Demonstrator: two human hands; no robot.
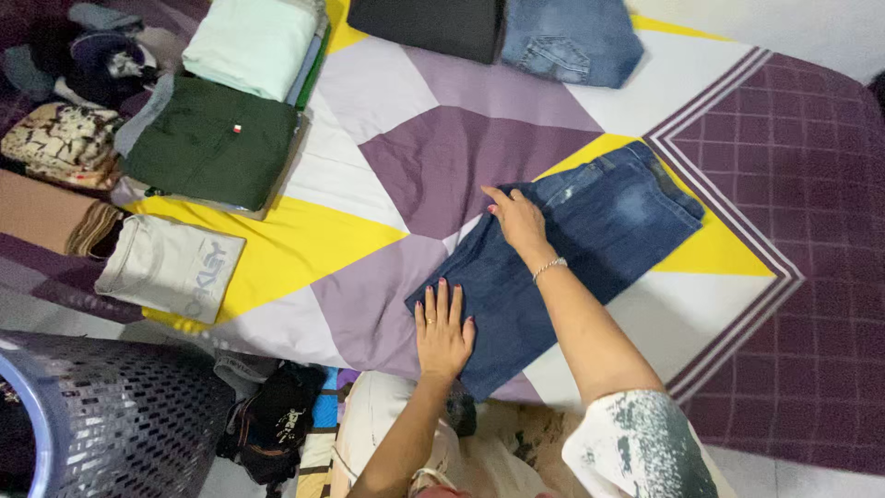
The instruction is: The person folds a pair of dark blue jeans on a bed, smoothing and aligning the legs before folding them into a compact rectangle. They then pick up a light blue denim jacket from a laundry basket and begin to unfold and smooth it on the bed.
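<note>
Folded jeans (562,263): lay flat on the bed cover, right of centre, waistband end toward 2 o'clock, lower end toward 7 o'clock.
Left hand (442,334): pressed flat on the jeans' lower edge at 7 o'clock of the garment, fingers spread, gripped nothing.
Right hand (518,219): rested palm down on the jeans' upper left edge at 10 o'clock of the garment, fingers straight and close, clamped on nothing; thin bracelet (549,267) at the wrist.
Hands to each other: apart, both touching the same jeans.
Bed cover (433,157): patterned in purple, lilac, white and yellow shapes, with a maroon checked part at 3 o'clock.
Dark green folded garment (214,143): at 10 o'clock of the jeans, well apart, atop a small stack.
Pale mint folded stack (251,44): just beyond the green one, toward 11 o'clock.
Light grey folded garment (171,267): at 9 o'clock, well apart from the hands.
Second folded jeans (570,39): at 12 o'clock, top edge of view, beside a black folded piece (429,26).
Perforated grey basket (120,420): at 8 o'clock, off the bed, bottom left corner.
</note>
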